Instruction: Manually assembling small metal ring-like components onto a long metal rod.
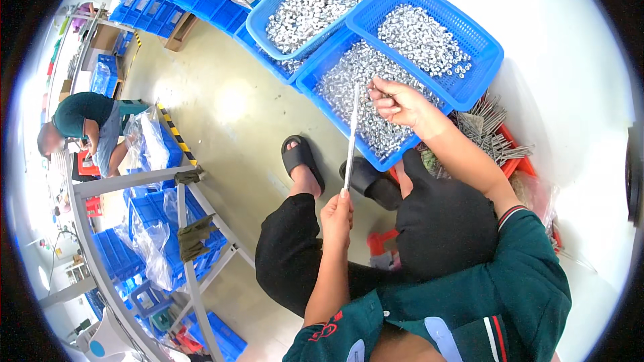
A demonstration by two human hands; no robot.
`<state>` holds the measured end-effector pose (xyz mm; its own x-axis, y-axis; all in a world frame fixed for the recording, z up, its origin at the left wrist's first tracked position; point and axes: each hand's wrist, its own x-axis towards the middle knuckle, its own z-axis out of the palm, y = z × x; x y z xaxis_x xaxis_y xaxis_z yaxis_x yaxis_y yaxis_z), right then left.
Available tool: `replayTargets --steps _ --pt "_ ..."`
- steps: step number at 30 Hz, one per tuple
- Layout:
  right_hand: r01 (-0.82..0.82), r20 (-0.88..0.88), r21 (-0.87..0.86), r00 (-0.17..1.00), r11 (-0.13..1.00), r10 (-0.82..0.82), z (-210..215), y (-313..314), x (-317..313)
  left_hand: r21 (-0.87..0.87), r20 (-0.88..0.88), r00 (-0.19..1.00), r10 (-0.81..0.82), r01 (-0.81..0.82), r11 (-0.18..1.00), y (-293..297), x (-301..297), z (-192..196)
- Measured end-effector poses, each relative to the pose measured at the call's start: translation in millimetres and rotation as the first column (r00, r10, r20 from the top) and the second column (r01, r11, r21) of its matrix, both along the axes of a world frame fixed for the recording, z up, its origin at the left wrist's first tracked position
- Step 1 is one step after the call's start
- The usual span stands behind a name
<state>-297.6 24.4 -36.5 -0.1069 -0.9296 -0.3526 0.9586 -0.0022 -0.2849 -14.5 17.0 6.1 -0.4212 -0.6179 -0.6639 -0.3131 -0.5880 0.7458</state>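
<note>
My left hand [337, 218] is closed round the lower end of a thin silver metal rod [352, 135], which points up and away from me. To the right of the rod's far tip is my right hand [397, 102], its fingers curled and thumb drawn in. Whatever those fingers may hold is too small to make out. Both the rod tip and the right hand are over a blue plastic bin [310, 88] filled with many small silver metal rings or nuts [345, 74].
A blue perforated basket [493, 60] of similar parts rests on the bin's far right. Another light-blue basket [258, 27] stands left of it. Metal rods [496, 134] lie in a red container by my right knee. A grey metal frame [134, 177] and a co-worker [87, 121] are at left.
</note>
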Motion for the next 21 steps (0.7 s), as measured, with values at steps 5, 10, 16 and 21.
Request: replayTargets --steps 5,10,16,21 --pt "-0.002 0.072 -0.084 0.997 0.996 0.008 8 -1 -3 -0.106 0.059 0.997 -0.057 0.063 0.992 5 0 -2" --pt "0.034 -0.032 0.011 0.999 0.999 -0.034 21 -3 5 -0.073 0.057 0.995 -0.085 0.089 0.993 2 2 0" --pt "0.016 -0.141 -0.016 0.99 1.0 -0.018 27 -3 2 -0.124 0.075 0.992 -0.1 0.109 0.986 2 3 0" --pt "0.012 -0.196 -0.007 0.981 1.0 -0.013 33 -1 3 -0.194 0.072 0.992 -0.1 0.112 0.975 3 4 -3"
